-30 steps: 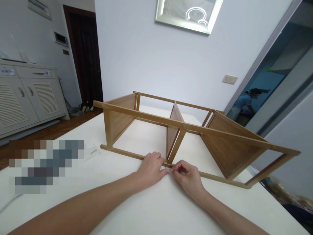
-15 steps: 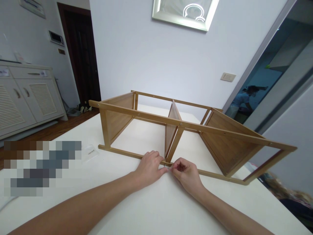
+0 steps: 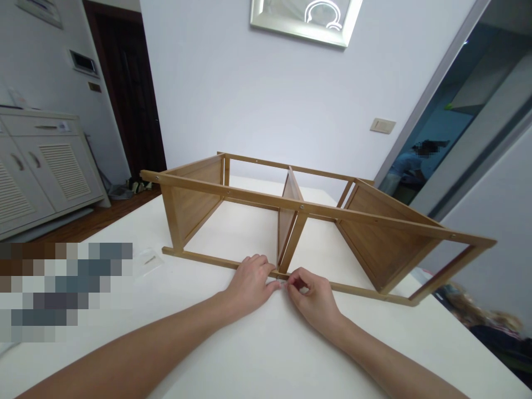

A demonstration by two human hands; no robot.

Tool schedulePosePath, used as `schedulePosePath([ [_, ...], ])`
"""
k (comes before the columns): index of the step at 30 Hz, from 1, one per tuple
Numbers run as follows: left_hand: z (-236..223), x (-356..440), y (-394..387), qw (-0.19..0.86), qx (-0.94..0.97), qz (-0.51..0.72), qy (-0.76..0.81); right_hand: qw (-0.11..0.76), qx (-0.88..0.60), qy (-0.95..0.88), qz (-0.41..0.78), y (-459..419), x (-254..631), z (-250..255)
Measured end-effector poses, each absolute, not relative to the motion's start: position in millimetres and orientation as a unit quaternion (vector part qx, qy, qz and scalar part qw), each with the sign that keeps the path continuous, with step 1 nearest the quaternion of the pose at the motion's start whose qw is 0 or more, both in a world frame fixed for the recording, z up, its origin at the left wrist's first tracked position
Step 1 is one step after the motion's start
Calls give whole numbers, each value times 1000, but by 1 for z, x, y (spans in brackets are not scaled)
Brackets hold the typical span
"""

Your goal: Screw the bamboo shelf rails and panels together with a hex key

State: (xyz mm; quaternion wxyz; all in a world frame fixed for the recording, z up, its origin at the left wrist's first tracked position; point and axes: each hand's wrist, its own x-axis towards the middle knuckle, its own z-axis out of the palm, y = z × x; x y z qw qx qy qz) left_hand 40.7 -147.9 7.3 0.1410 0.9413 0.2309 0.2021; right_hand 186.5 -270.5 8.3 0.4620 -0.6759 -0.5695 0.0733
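A bamboo shelf frame (image 3: pixel 316 213) lies on its side on the white table (image 3: pixel 266 354), with three panels between long rails. My left hand (image 3: pixel 250 282) rests on the near bottom rail (image 3: pixel 208 259) beside the middle panel (image 3: pixel 286 213), fingers curled against the wood. My right hand (image 3: pixel 312 296) is pinched at the same joint, fingertips closed on a tiny pale item that I cannot make out. The two hands almost touch.
A small clear plastic bag (image 3: pixel 146 260) lies on the table at the left, next to a blurred-out patch. A white louvred cabinet (image 3: pixel 37 172) and a dark door (image 3: pixel 120 105) stand at the left. A person shows in the glass at the right (image 3: pixel 409 169).
The view has drifted, so the frame sits slightly further left and lower. Both hands stay at the middle joint of the near rail, with only small finger movements.
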Motion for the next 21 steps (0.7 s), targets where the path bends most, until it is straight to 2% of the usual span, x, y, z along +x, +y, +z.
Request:
schedulePosePath([
  [21, 9, 44, -146, 132, 944, 200, 226, 364, -638, -676, -57, -266, 203, 2],
])
